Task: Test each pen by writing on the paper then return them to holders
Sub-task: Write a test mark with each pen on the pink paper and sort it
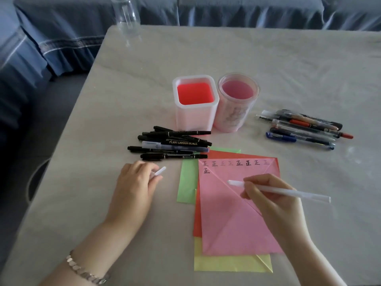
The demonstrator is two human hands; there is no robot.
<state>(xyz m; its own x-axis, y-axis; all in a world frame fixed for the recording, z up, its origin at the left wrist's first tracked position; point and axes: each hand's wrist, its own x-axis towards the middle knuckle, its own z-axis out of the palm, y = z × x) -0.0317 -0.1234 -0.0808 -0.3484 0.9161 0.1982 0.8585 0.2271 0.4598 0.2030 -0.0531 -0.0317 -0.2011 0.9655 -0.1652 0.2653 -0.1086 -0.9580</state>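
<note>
My right hand [268, 195] grips a white pen [292, 193], its tip pointing left over the pink paper [233, 219]. That top sheet carries a row of written characters along its upper edge and one more below. My left hand [136, 182] rests on the table left of the papers, holding a white pen cap [160, 171] between its fingers. Behind the papers stand two holders with nothing in them: a square white holder [194, 100] with a red bottom and a round clear holder [237, 102] with a pink bottom.
A pile of black marker pens [171, 144] lies left of the holders. Several mixed pens [303, 126] lie at the right. Green, red and yellow sheets [226, 263] lie under the pink one. A clear bottle [126, 17] stands at the far left corner, near the table edge.
</note>
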